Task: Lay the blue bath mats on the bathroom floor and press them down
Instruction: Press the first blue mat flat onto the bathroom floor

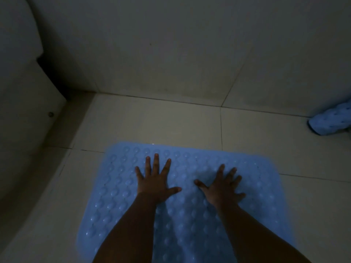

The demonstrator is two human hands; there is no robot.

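A blue bath mat (pixel 121 202) lies spread flat on the tiled floor (pixel 152 122), filling the lower middle of the view from about 5 o'clock round to 7 o'clock, its far edge running a little below the centre. Its surface is covered in rows of small raised bumps, and its near part runs out of the bottom of the picture. Both bare hands rest palm-down on the far half of the mat, side by side but apart. The left hand (pixel 154 182) sits just below the centre toward 7 o'clock, its fingers straight and spread wide, the thumb pointing toward the other hand. The right hand (pixel 221 186) sits toward 5 o'clock, its fingers also straight and fanned wide, the thumb pointing back toward the left hand. Neither hand grips anything; both lie flat against the mat. The forearms reach in from the bottom edge. At 3 o'clock, well apart from the laid mat, a second blue mat (pixel 330 121) lies rolled or bunched against the foot of the wall (pixel 171 54); its right part is cut off by the frame. The pale tiled wall fills the upper half, from 10 o'clock to 2 o'clock. At 9 o'clock stands a pale fixture (pixel 20 82), too dim to identify. The room is dark.
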